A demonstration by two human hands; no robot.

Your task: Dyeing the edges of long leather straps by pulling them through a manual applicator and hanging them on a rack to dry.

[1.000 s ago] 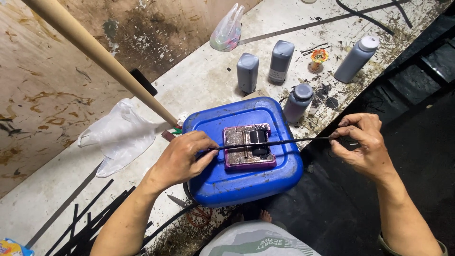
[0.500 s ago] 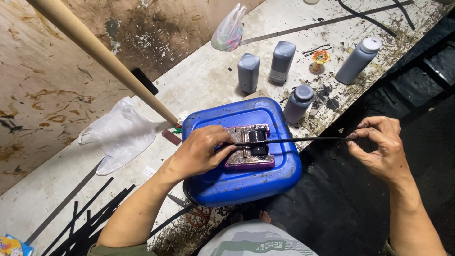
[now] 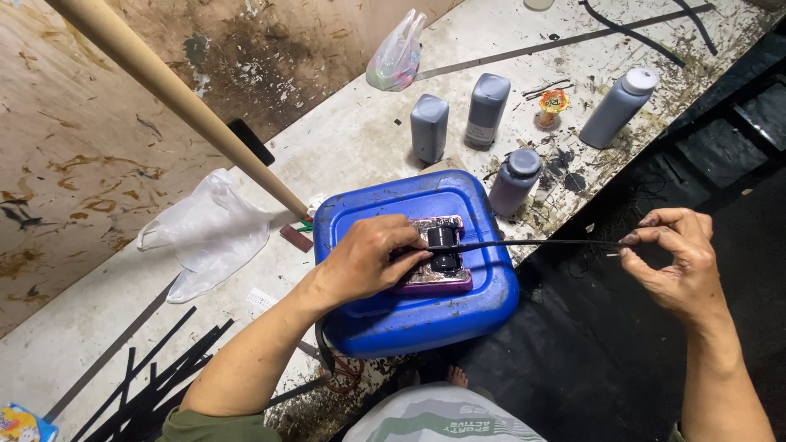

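Packet (image 3: 18, 426): a bright printed packet at the counter's (image 3: 352, 147) near left corner, cut by the frame.
Strips (image 3: 151, 385): loose black strips in a fan along the near edge, left of the forearm.
Bag (image 3: 209, 233): a crumpled white plastic bag, flat on the counter, left of the can.
Pole (image 3: 176, 98): a pale wooden pole slanting from upper left down to the can's far left corner.
Left hand (image 3: 364, 262): palm down, fingers curled and pressed onto the pad, thumb and fingertips pinning the strip's left end at the black block (image 3: 444, 250).
Can (image 3: 413, 270): a blue plastic can lying flat at the near edge, overhanging it toward the person.
Pad (image 3: 434, 258): a stained pinkish pad on top of the can, partly under the left hand.
Strip (image 3: 540, 242): thin, black, pulled straight; long axis runs left to right, nearly level, from the block out past the can's right side over the dark floor.
Bottles (image 3: 430, 127): four grey bottles standing behind the can and to its right.
Clear bag (image 3: 397, 57): further back, holding something coloured.
Right hand (image 3: 679, 262): off the counter, thumb and forefinger pinched shut on the strip's right end, the other fingers loosely curled.
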